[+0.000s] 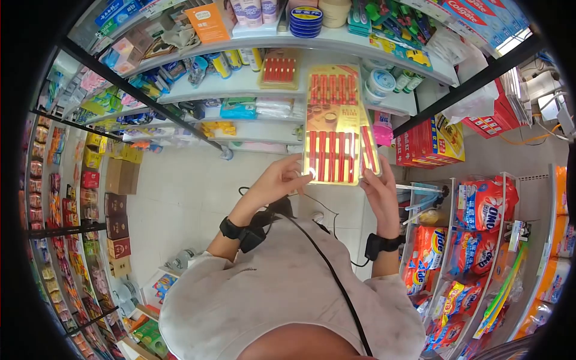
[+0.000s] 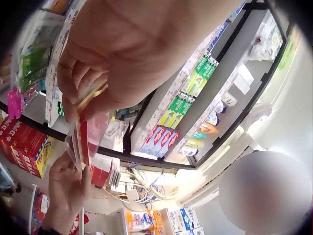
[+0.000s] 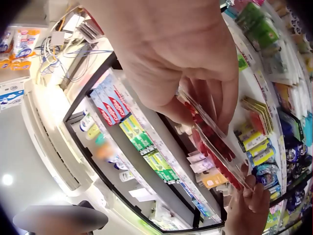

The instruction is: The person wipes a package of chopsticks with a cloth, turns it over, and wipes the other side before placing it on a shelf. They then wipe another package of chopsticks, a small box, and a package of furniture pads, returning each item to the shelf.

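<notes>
Two blister packs of red sticks on gold card are held upright in front of the shelf. The front pack faces the head camera, with short sticks on top, long ones below and a bowl picture between. Behind it, the second pack sticks out tilted on the right side. My left hand pinches the lower left corner of the front pack between thumb and fingers. At the lower right, my right hand grips the edges of the packs. Both wrist views show the packs edge-on between the hands.
Similar packs lie on the shelf just behind. White tubs stand to the right of the held packs. Red cartons sit on the floor at right, near a rack of detergent bags. Snack shelves line the left.
</notes>
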Demonstrator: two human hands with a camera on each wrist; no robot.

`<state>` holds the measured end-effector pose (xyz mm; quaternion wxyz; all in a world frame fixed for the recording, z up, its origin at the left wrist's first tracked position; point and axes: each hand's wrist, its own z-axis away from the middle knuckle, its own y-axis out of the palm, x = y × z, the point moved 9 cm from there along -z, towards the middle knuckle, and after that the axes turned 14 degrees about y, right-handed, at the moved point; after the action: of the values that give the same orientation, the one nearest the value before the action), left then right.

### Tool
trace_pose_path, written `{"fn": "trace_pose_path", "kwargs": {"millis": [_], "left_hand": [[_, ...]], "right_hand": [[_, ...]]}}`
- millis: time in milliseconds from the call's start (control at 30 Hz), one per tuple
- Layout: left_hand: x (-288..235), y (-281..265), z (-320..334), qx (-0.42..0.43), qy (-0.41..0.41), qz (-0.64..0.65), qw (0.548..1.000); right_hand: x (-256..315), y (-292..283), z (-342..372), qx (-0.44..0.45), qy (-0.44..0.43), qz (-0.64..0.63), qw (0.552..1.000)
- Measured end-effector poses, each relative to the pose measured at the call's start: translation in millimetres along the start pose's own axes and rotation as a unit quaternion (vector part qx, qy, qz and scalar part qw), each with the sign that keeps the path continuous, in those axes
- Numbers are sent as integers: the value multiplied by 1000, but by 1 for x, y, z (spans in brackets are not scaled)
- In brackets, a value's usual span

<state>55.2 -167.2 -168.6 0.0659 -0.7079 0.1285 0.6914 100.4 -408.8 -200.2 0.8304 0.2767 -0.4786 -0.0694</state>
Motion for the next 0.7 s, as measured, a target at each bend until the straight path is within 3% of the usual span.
{"fn": "trace_pose_path", "kwargs": {"millis": [200, 367, 533, 700], "left_hand": [[26, -88, -19, 2, -16, -1, 1000], [46, -168, -49, 14, -16, -5, 1000], [52, -218, -84, 18, -37, 2, 999], [69, -256, -129, 20, 4, 5, 1000]], "right_hand": [[-22, 63, -74, 21, 15, -4, 1000], [-44, 104, -137, -17, 15, -19, 1000], [-48, 120, -187, -38, 1, -11, 999], [-43, 127, -241, -50, -14, -13, 999]]}}
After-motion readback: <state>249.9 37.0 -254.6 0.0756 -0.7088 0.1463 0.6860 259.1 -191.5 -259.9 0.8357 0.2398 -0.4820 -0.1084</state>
